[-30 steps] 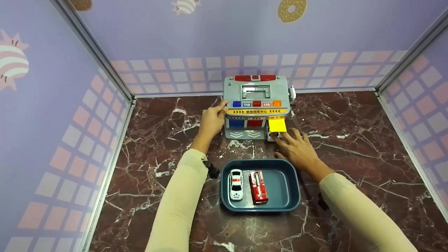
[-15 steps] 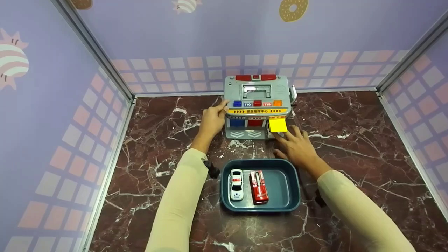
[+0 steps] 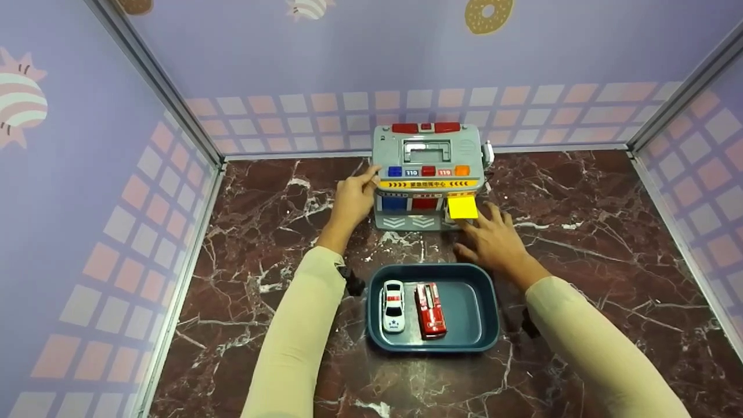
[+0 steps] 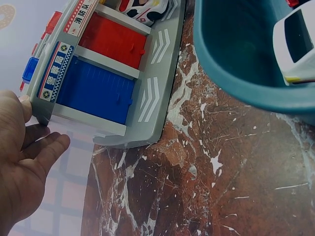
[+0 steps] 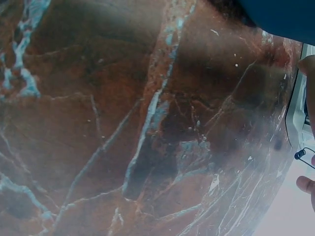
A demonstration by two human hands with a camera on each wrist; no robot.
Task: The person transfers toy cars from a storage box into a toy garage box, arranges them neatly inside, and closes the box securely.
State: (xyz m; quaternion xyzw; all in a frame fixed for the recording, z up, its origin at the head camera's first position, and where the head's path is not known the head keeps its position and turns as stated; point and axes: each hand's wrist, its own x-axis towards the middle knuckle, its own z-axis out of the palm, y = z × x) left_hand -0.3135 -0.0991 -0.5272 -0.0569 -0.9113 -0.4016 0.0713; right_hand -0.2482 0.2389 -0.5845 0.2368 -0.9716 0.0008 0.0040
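Note:
A grey toy emergency station with a red light bar and blue and red garage doors stands against the back wall. My left hand holds its left edge; in the left wrist view the thumb and fingers grip the roof's corner. A yellow door is raised at the right bay. In that bay's mouth is a white toy car with red and black markings, partly cut off in the left wrist view. My right hand has its fingers stretched towards this car, fingertips partly hidden under the yellow door.
A dark teal tray stands in front of the station. Inside lie a white toy police car and a red toy fire truck. Patterned walls enclose the marbled tabletop at the back and both sides.
The white toy car has gone further back beneath the yellow door, with my right fingers following it inward. My left hand stays on the station's edge. The tray has not visibly moved.

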